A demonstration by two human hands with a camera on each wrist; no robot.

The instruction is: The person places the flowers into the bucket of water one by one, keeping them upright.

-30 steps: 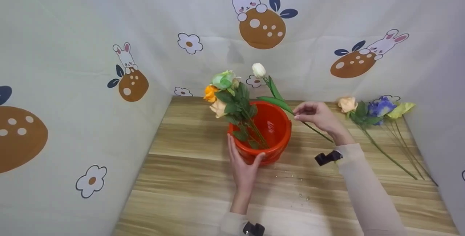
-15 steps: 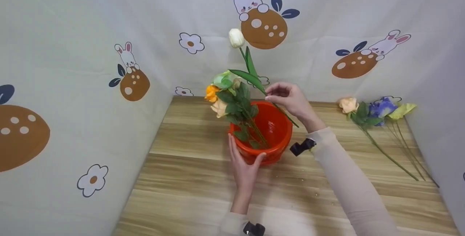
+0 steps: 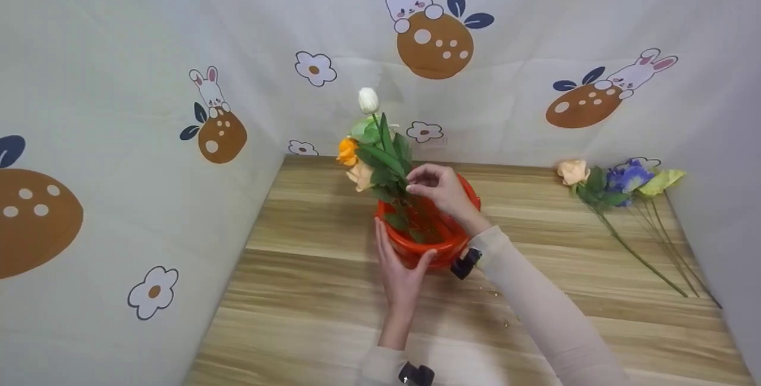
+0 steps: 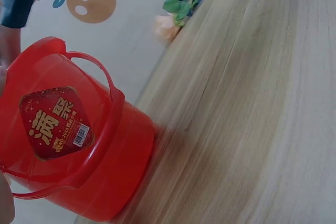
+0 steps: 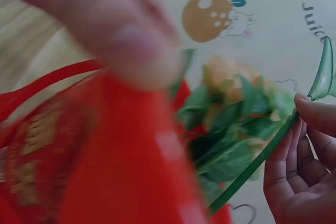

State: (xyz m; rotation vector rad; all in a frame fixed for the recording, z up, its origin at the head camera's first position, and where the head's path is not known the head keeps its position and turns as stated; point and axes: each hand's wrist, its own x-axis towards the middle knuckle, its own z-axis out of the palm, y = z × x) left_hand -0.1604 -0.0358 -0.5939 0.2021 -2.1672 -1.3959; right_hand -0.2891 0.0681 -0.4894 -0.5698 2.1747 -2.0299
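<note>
While right hand (image 3: 440, 188) pinches white tulip (image 3: 368, 101), left hand (image 3: 403, 274) spreads against red bucket (image 3: 410, 247); roses (image 3: 359, 176) inside lean toward ten o'clock.

A white tulip (image 3: 368, 101), its green stem pinched in the right hand (image 3: 441, 190), leans left above an upright red bucket (image 4: 126, 156), touched by the left hand (image 3: 402, 273) and holding orange and peach roses (image 3: 360, 176)

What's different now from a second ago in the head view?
The right hand has carried the white tulip leftward, from beside the red bucket to above its opening, near the roses. Nothing was newly grasped or released. Unchanged: the left hand against the bucket, the roses inside, and the loose flowers lying at right.
</note>
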